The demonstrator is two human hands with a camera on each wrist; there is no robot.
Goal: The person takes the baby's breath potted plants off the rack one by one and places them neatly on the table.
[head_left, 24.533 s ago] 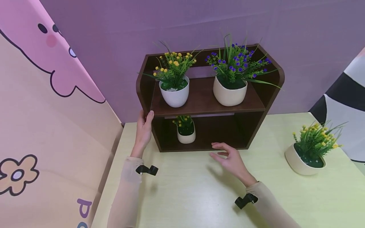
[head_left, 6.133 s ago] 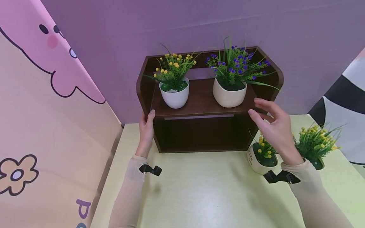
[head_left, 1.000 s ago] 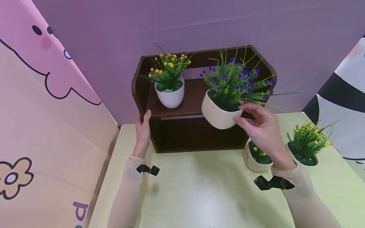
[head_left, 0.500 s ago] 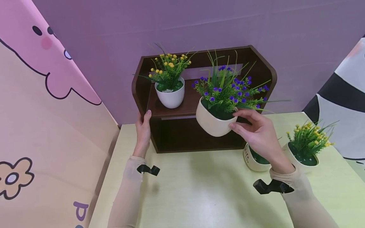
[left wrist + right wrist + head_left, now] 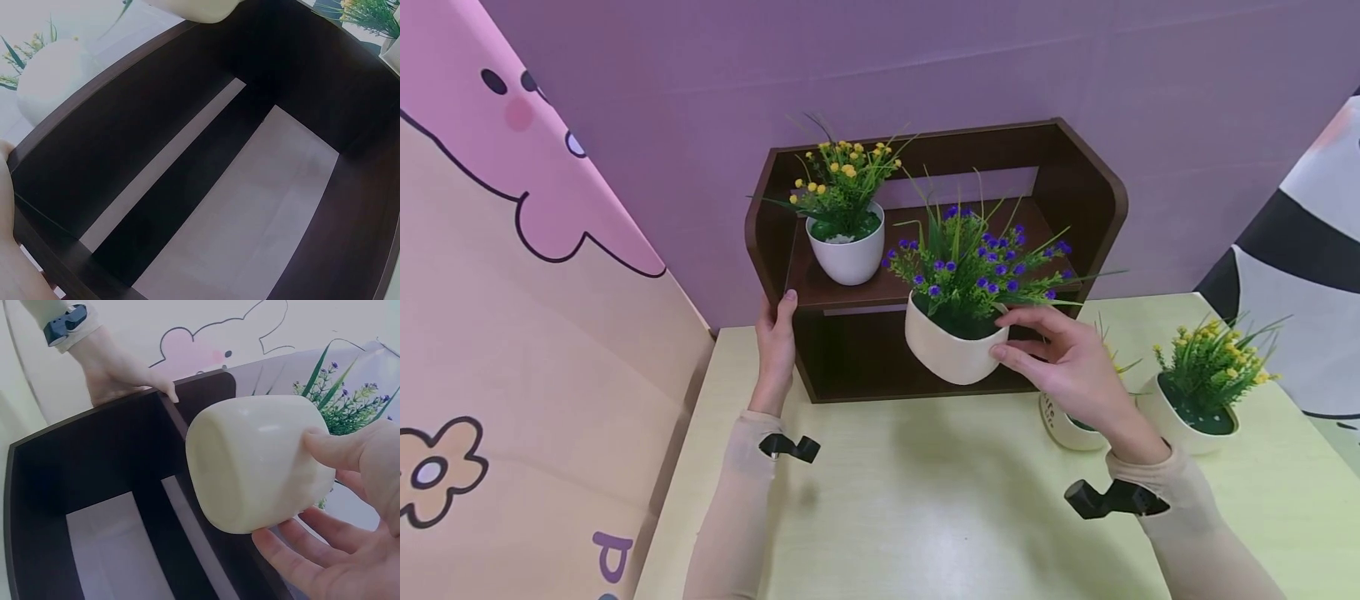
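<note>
In the head view, my right hand (image 5: 1067, 367) pinches the rim of a cream pot, thumb outside and fingers at the edge. This potted plant (image 5: 955, 342) has purple flowers and hangs in the air before the dark brown two-tier shelf (image 5: 857, 296). The right wrist view shows the pot's underside and cream wall (image 5: 269, 462), tilted. My left hand (image 5: 775, 350) grips the shelf's left side panel, its thumb on the front edge and its other fingers mostly hidden behind. On the upper tier, at left, stands a white pot with yellow flowers (image 5: 847, 250).
Right of the shelf, on the pale table (image 5: 880, 517), stand a small lettered pot (image 5: 1063, 425), partly behind my right hand, and a yellow-flowered potted plant (image 5: 1195, 408). A purple backdrop (image 5: 925, 67) rises behind the shelf, and a printed panel (image 5: 550, 350) borders the left.
The small lettered pot went from the lower tier to the table. My right hand has taken the purple-flowered plant off the upper tier and moved it down and left. My left hand stays put.
</note>
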